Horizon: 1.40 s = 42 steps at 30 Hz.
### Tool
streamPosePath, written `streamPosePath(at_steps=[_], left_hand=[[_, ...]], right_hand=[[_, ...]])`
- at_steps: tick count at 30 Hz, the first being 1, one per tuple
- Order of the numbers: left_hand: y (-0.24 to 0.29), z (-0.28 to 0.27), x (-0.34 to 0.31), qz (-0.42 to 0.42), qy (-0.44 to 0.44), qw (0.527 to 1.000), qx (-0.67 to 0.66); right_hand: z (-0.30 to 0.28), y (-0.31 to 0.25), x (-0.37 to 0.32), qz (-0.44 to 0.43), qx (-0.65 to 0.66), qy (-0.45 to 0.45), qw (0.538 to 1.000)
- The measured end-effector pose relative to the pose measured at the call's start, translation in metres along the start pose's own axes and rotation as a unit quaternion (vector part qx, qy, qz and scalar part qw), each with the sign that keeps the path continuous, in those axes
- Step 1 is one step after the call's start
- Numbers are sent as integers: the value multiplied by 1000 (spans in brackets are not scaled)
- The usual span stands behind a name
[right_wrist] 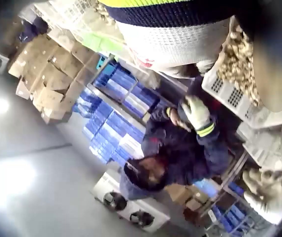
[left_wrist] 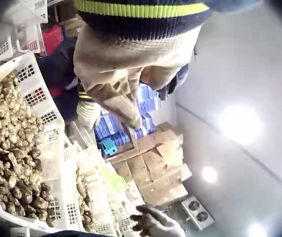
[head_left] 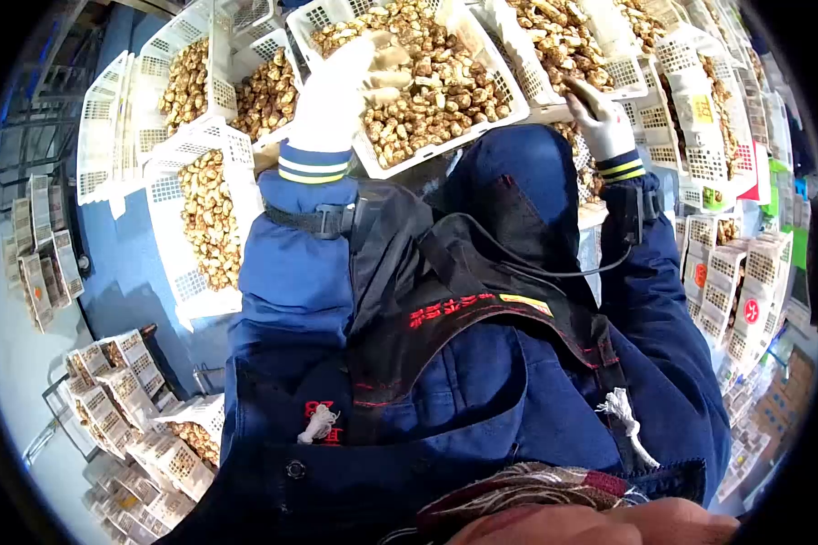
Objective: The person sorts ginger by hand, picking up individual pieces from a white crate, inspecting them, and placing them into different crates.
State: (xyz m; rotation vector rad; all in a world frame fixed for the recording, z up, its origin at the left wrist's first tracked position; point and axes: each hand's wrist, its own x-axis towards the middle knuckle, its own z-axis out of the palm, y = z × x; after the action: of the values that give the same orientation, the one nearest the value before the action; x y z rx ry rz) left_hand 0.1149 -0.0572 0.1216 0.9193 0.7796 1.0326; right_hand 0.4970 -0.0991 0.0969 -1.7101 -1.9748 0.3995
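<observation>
My left hand [head_left: 332, 104], in a white knit glove, reaches over a white plastic basket [head_left: 515, 111] of small brown-and-cream mushrooms [head_left: 427, 109]. Its fingers [head_left: 386, 80] stretch across the top of the pile, with nothing visible in them. From the left wrist, the same gloved hand [left_wrist: 131, 74] appears with relaxed fingers pointing down. On the other side, my right hand [head_left: 602, 127], gloved with darkened fingertips, hovers at the near edge of a second filled basket [head_left: 623, 80], fingers loosely spread. In the right wrist view, its back [right_wrist: 173, 44] shows while most of its fingers are hidden.
More mushroom baskets [head_left: 191, 195] stand close on my left, and stacked ones [head_left: 709, 109] on my right. Another person [right_wrist: 180, 143] in dark clothing works opposite, wearing gloves. Cardboard boxes [right_wrist: 57, 74] and blue packages [right_wrist: 114, 123] are piled behind. My knee [head_left: 518, 173] sits near the middle basket.
</observation>
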Motion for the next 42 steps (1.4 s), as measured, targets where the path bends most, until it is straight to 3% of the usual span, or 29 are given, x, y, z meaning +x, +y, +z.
streamPosePath(at_steps=[1,2,3,4,6,8,10,11,12,14,15,17,18,19,20,21,22,23,24,26,27,29,30,31,33,35,40,41,42], left_hand=[[-1,-12,4,19,41,996,-81],[-7,-28,6,92,52,993,-49],[-18,-47,14,76,88,968,-221],[-35,-74,26,77,46,947,-308],[-51,-95,36,93,54,965,-241],[-49,-86,34,109,142,981,72],[-43,-80,35,116,216,893,376],[-64,-106,45,101,191,966,140],[-84,-132,55,85,186,973,-109],[-72,-118,52,158,187,942,230],[-69,-116,52,167,201,938,226],[-64,-114,53,184,230,930,218],[-48,-101,45,197,245,873,372],[-42,-96,39,201,250,794,516],[-48,-104,42,204,217,902,312],[-55,-112,46,204,193,956,86],[-63,-129,55,146,159,963,-163],[-72,-142,60,81,111,906,-400],[-60,-123,50,95,127,893,-421],[-44,-95,43,151,180,944,-231],[-33,-92,36,119,141,926,-329],[-22,-89,30,73,116,891,-434],[-26,-91,31,76,126,894,-424],[-31,-94,35,88,143,905,-391],[-38,-98,34,125,153,932,-303],[-42,-98,33,169,151,950,-214],[-29,-85,43,60,227,920,-315],[-30,-85,43,56,220,918,-325],[-32,-87,43,51,214,916,-336]], right_hand=[[12,73,-13,-194,-256,11,947],[18,105,-26,-58,-196,-56,977],[25,122,-37,127,-197,-106,966],[23,134,-33,115,-187,-90,971],[18,138,-8,124,-153,-85,977],[17,84,39,68,-93,-51,992],[40,32,87,-31,-90,-92,991],[61,13,108,-84,-99,-128,983],[97,5,123,-110,-111,-157,975],[168,-23,133,-126,-156,-240,950],[194,-36,133,-115,-191,-291,930],[270,-14,123,-146,-259,-230,927],[277,-19,123,-173,-273,-212,922],[273,-30,131,-109,-230,-298,920],[275,-27,131,-90,-205,-301,927],[272,-24,132,-69,-183,-299,934],[252,-39,138,12,-111,-321,941],[268,6,139,28,-26,-251,967],[265,36,149,78,114,-214,967],[248,39,149,146,375,-143,904],[232,28,146,163,493,-110,848],[232,25,153,34,186,-144,971],[232,-5,145,49,62,-157,984],[234,-38,138,62,-63,-167,982],[260,-46,129,-85,-201,-220,951],[289,-36,132,-40,-346,-375,859],[275,-27,144,-111,-206,-295,927],[262,-28,148,-20,-178,-328,927],[269,-4,143,-10,-112,-239,964]])
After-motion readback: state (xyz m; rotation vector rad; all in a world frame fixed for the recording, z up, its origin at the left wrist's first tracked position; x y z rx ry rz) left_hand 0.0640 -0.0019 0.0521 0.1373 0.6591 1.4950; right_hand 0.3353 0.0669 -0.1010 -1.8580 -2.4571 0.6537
